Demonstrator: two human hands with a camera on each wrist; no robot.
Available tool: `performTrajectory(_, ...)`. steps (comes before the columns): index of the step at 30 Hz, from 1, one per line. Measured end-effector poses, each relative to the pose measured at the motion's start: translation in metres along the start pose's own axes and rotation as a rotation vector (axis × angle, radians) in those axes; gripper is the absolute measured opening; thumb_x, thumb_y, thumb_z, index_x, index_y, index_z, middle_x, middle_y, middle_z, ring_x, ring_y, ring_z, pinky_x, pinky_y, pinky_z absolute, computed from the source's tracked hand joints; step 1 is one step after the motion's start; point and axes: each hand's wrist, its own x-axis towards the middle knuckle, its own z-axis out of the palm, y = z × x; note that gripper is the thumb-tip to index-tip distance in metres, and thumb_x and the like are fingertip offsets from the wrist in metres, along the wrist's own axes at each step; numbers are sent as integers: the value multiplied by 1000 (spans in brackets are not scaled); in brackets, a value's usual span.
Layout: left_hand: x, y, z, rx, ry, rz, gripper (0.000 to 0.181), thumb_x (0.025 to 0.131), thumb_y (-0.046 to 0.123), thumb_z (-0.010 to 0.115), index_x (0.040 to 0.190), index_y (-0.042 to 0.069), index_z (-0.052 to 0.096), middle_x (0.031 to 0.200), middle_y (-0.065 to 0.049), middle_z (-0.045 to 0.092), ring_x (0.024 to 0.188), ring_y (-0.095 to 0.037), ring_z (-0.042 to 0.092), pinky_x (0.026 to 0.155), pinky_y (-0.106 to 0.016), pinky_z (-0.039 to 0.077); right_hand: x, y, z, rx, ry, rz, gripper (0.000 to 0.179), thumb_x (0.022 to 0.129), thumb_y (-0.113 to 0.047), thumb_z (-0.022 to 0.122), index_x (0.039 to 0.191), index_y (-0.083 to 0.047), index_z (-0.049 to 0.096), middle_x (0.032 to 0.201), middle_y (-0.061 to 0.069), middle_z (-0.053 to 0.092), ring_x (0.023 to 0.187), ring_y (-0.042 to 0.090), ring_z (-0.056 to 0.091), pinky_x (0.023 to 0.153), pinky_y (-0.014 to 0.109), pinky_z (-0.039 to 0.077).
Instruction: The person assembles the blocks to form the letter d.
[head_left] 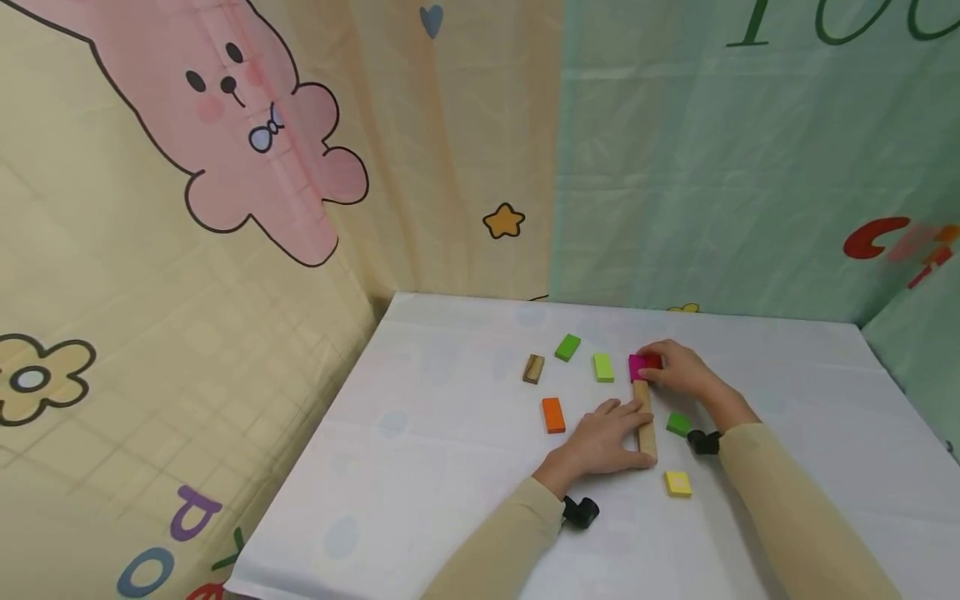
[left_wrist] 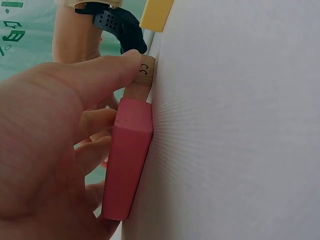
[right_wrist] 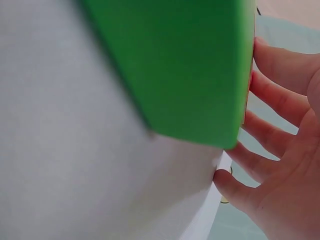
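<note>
1. Left hand [head_left: 600,442], loosely spread, touches the wooden strip [head_left: 647,442] beside it; its wrist view alone shows printed marks [left_wrist: 144,69] by the thumb.
2. Right hand [head_left: 684,371] pinches the red block [head_left: 655,362] beyond the strip.

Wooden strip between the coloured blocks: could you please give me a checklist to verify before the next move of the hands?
1. Left hand on the wooden strip: ok, it touches the strip.
2. Right hand on the red block: ok, thumb and finger are on it.
3. Magenta block touching the strip's far end: cannot tell, they look very close.
4. Green block well clear of the right arm: not ok, it lies close by the black wrist camera and might be bumped.
5. Yellow block apart from the strip: ok.
</note>
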Motion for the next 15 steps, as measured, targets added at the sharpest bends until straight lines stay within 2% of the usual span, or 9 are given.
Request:
performTrajectory(11,0,2,-4,-13,2,-1,66,92,60,63,151,37,44,163,15,26,149,-17,24,112,-42,35,0,2,0,14,-10,-1,49,95,-24,71,133,4,57,128,29,54,109,41,50,98,62,44)
performTrajectory(15,-2,3,-4,-20,-3,-4,66,92,60,64,151,37,44,162,15,27,149,-18,24,112,-41,35,0,4,2,36,-20,13,51,95,-26,72,135,2,57,130,29,52,112,42,49,98,61,45)
